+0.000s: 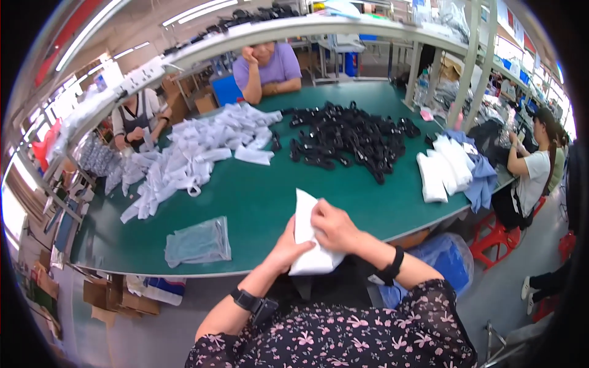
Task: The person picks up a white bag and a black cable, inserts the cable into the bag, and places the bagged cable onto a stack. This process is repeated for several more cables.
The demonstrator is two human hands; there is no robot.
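A white soft packet (316,262) is held at the table's near edge, tilted upright in front of me. My left hand (286,246) grips its left side, with the thumb lying across the front. My right hand (334,228) has its fingers curled and pressed on the packet's upper right part; what the fingertips pinch there is hidden. To the left of my hands, a flat stack of clear plastic bags (197,242) lies on the green table (257,196).
Beyond my hands lie a heap of pale lilac pieces (202,144) and a heap of black clip-like parts (350,138). White packets (446,168) rest on blue cloth (483,184) at the right. Two people sit across the table. A shelf (294,27) spans above.
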